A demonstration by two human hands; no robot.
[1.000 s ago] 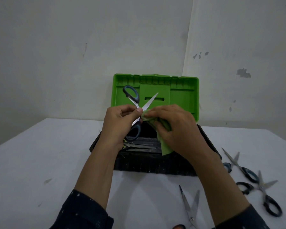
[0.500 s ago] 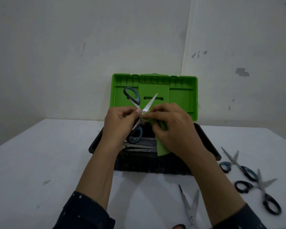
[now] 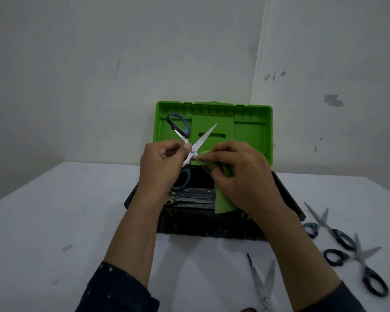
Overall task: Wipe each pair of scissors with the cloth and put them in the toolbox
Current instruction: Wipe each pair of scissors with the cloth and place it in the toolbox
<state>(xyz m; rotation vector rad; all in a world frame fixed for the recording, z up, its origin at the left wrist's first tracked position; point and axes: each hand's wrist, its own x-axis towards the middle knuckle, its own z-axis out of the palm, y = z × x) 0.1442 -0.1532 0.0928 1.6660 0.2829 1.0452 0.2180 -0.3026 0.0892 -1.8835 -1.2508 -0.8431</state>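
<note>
The left hand [image 3: 160, 167] pinches the open scissors [image 3: 202, 138] at the pivot, above the toolbox [image 3: 200, 224] by the table's [image 3: 54, 221] far edge. The right hand [image 3: 241, 176] pinches the green cloth [image 3: 223, 202] around one blade beside the pivot. A good wipe would likely draw the cloth from pivot to tip, fingers kept off the cutting edge. The free blade juts up close by. Another pair [image 3: 189, 200] lies in the box, and three more pairs [image 3: 360, 260] lie toward the near right corner.
</note>
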